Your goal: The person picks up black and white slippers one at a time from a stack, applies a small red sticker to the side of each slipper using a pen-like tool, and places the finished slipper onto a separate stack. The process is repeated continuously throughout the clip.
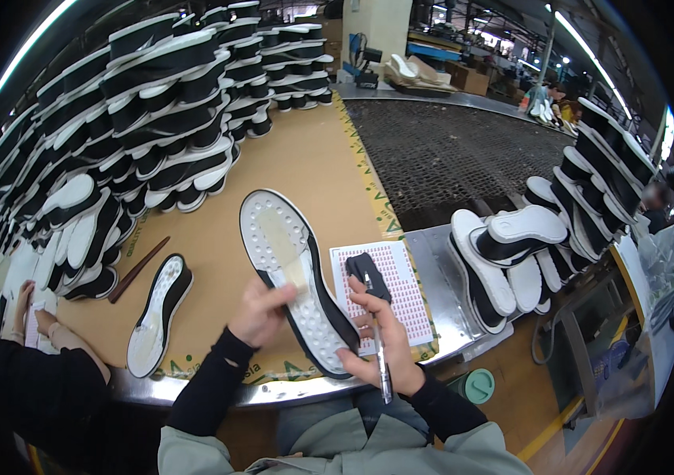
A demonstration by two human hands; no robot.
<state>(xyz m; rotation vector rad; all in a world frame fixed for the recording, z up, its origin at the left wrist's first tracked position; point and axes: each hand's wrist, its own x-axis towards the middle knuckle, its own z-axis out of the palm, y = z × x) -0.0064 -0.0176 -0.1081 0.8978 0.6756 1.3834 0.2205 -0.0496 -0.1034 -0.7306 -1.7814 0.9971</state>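
I hold a black and white shoe sole (pixel 274 237) tilted over the table, its dimpled white inner face toward me and a yellowish patch along its middle. My left hand (pixel 262 313) grips its left edge at the waist, thumb on the inner face. At the narrower near end, my right hand (pixel 384 340) pinches the right edge. A slim silver pen-like tool (pixel 384 368) is also tucked in the right hand's fingers. Beside that hand lies a sheet of small red-marked labels (pixel 404 297) with a dark object (pixel 369 277) on it. Another sole (pixel 161 313) rests at the left.
Tall stacks of soles (pixel 163 103) fill the left and back; more soles (pixel 511 245) pile up at right. A brown stick (pixel 139 269) lies on the cardboard-covered table (pixel 289 150). Dark mesh (pixel 440 150) is beyond. A co-worker's arms (pixel 68 340) reach in at left.
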